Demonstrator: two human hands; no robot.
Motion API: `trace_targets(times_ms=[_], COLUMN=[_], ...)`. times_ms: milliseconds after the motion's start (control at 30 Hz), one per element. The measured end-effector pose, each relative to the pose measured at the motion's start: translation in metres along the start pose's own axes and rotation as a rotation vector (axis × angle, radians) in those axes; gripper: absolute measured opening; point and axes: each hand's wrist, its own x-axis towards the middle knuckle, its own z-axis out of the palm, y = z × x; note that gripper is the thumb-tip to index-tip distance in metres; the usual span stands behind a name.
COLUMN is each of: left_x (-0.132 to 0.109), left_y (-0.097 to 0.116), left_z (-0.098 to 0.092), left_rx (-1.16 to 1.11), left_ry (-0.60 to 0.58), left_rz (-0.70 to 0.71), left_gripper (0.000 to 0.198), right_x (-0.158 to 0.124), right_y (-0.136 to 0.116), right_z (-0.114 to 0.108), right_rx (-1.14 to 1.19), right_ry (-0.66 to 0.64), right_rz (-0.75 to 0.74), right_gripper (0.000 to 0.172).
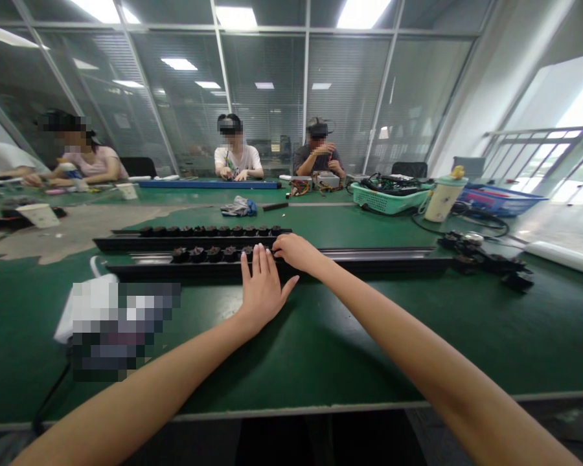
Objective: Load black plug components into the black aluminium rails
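Note:
A long black rail (379, 264) lies crosswise on the green table in front of me. Seated in its left half is a row of black, socket-like parts (198, 254). My left hand (263, 291) rests flat over the near edge of this rail, fingers stretched out and thumb apart, covering part of the row. Just right of those fingertips, my right hand (295, 251) is closed in a pinch at the rail; what sits between its fingertips is hidden. Behind runs a second black rail (121, 244), bearing a longer row of similar parts (225, 231).
Loose black parts (517, 277) lie off the rail's right end. A white box (90, 301) stands at left. Further back are a crumpled cloth (239, 206), a green basket (388, 199), a cream cup (442, 199) and a blue basket (505, 199). Several people sit across the table.

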Motion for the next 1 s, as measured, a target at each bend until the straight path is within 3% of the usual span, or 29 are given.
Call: trace_targets(times_ms=[433, 1000], left_x=[0.000, 0.000], left_y=[-0.001, -0.001], left_z=[0.003, 0.001], left_rx=[0.021, -0.005], left_ry=[-0.048, -0.082], left_rz=[-0.018, -0.037], left_gripper=[0.094, 0.094], right_x=[0.007, 0.005], right_y=[-0.008, -0.001], right_z=[-0.021, -0.028], right_rx=[-0.152, -0.165], right_ry=[-0.135, -0.181], right_rz=[-0.048, -0.060], right_gripper=[0.027, 0.025])
